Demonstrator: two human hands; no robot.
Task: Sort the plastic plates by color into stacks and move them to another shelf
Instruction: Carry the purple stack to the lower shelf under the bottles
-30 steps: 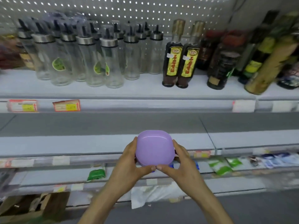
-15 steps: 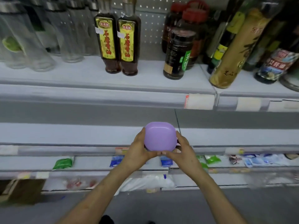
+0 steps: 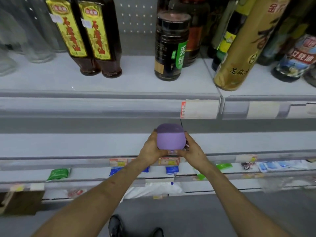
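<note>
Purple plastic, rounded at the corners: the purple plate [image 3: 171, 139] is held up between both hands in front of the middle shelf [image 3: 68, 144], its smooth underside turned to the person, its top edge in the shadow of the shelf above. Whether it is one plate or several nested together I cannot tell, nor whether it touches the shelf. The left hand [image 3: 151, 149] grips its left edge and the right hand [image 3: 193, 151] its right edge, fingers curled round behind, thumbs nearly meeting under the lower rim. Both bare forearms reach straight out from below. On the upper shelf [image 3: 128, 79] stand two dark sauce bottles [image 3: 100, 40] with yellow labels, side by side and touching, clear glass bottles [image 3: 34, 40] to their left, a black jar [image 3: 171, 47] with a green strip to their right, and a tall gold bottle [image 3: 239, 48] beyond the shelf joint. A white price tag [image 3: 200, 109] sits on that shelf's front rail, just above the plate. Lower down lie a green packet [image 3: 58, 174] and blue packets [image 3: 171, 169]; a cardboard box [image 3: 20, 200] stands at the bottom left, and dark shoes [image 3: 116, 226] show on the grey floor.
</note>
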